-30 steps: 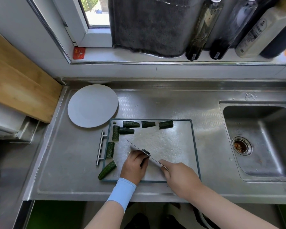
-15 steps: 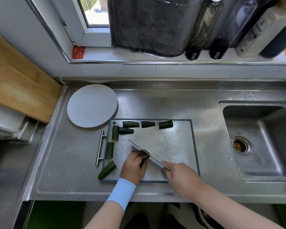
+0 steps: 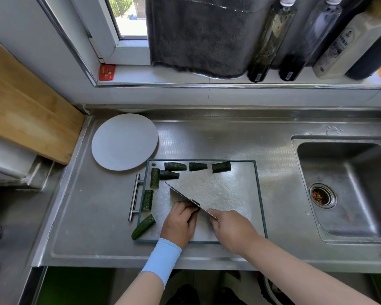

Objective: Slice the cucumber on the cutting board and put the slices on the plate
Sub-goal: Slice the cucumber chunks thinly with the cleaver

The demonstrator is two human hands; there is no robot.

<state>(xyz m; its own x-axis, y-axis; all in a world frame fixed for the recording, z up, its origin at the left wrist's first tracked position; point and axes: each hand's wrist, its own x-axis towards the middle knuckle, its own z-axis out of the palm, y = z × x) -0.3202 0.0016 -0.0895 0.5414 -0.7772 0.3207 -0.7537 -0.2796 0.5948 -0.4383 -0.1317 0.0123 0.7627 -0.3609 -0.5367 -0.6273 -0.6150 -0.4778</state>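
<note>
Cutting board (image 3: 229, 190): lies flat on the steel counter (image 3: 92, 216); its bar handle (image 3: 135, 197) is at the 9 o'clock edge.
Left hand (image 3: 178, 223): at about 7 o'clock on the board, knuckles up, fingers curled down and holding a cucumber piece (image 3: 194, 213) against the board. Only a dark sliver of the piece shows between the fingertips and the blade. A light blue sleeve (image 3: 162, 258) covers the wrist.
Right hand (image 3: 231, 227): at about 5 o'clock on the board, fingers wrapped tight round the knife handle, which the hand hides.
Knife (image 3: 180, 195): the blade runs from the right hand toward 10 o'clock, passing right alongside the left fingertips, with its tip near the board's upper left pieces. Whether the edge touches the board cannot be told.
Cut pieces: three in a row along the 12 o'clock edge (image 3: 175, 166), (image 3: 197, 166), (image 3: 221, 167); one just below the first (image 3: 169, 175); two standing lengthways down the 9 o'clock side (image 3: 155, 177), (image 3: 147, 200); a tapered end (image 3: 143, 226) at 8 o'clock, overhanging the board's corner.
Plate (image 3: 124, 142): round and pale, on the counter at 10 o'clock from the board, its rim just beside the board's corner.
Sink (image 3: 348, 194): at 3 o'clock, well apart from the board.
Windowsill: a dark towel (image 3: 198, 34) and bottles (image 3: 271, 38) at 12 o'clock.
Wooden board (image 3: 26, 111): leaning at far 9 o'clock.
</note>
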